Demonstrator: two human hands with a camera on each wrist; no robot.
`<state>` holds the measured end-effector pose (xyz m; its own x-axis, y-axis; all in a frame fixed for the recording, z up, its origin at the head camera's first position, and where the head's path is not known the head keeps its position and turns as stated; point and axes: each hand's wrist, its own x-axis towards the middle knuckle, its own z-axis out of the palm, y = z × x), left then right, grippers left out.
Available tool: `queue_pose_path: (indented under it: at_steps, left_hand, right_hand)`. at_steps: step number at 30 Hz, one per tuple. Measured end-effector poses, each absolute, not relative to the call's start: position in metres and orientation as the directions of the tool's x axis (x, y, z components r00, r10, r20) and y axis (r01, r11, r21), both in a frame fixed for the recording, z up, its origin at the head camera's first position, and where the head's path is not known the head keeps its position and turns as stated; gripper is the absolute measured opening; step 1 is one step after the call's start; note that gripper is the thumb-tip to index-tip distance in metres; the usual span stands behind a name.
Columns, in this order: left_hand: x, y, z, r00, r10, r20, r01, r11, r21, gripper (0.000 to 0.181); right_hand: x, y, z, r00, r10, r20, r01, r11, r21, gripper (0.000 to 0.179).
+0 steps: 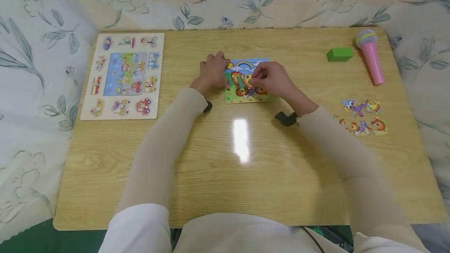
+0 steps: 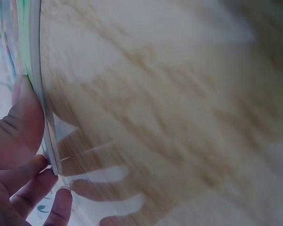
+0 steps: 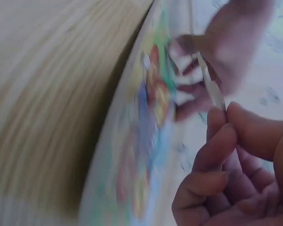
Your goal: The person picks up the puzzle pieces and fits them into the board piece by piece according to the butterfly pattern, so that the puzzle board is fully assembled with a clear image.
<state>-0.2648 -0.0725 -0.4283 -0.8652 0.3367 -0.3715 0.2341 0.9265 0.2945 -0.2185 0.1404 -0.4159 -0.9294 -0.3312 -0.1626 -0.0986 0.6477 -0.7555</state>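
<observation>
Rainbow puzzle board (image 1: 247, 81) mid-table, left hand (image 1: 212, 74) gripping its left edge, right hand (image 1: 272, 79) pinching a thin puzzle piece (image 3: 211, 87) over it, loose pieces (image 1: 363, 116), green block (image 1: 339, 54), pink toy microphone (image 1: 370, 56) right, vehicle puzzle (image 1: 124, 75) left.

Bright, even light from overhead leaves a white glare patch on my table (image 1: 242, 139), six o'clock from my hands. Both wrist views are heavily motion-blurred; the head view's edges bow.
</observation>
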Motion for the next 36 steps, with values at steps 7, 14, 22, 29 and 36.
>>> queue_pose_path:
  at_steps: [7,14,22,29,36]
  left_hand:
    - [-0.265,-0.063,-0.428,-0.855,0.350,-0.383,0.257,0.927,0.273,0.086]
    - [-0.270,-0.062,-0.423,-0.857,0.326,-0.398,0.265,0.943,0.200,0.087]
    - [-0.271,-0.068,-0.424,-0.851,0.330,-0.409,0.269,0.942,0.200,0.086]
    - [-0.271,-0.068,-0.424,-0.855,0.335,-0.396,0.270,0.939,0.214,0.084]
    - [-0.271,-0.068,-0.425,-0.854,0.339,-0.395,0.277,0.939,0.206,0.084]
  right_hand:
    - [-0.233,0.116,-0.435,-0.934,-0.291,-0.209,-0.064,0.710,-0.702,0.016]
    - [-0.238,0.109,-0.435,-0.935,-0.305,-0.179,-0.144,0.791,-0.595,0.021]
    - [-0.248,0.102,-0.433,-0.917,-0.313,-0.248,-0.143,0.837,-0.529,0.028]
    - [-0.255,0.098,-0.428,-0.904,-0.283,-0.320,-0.125,0.892,-0.434,0.034]
    - [-0.257,0.094,-0.428,-0.884,-0.252,-0.393,-0.104,0.928,-0.359,0.036]
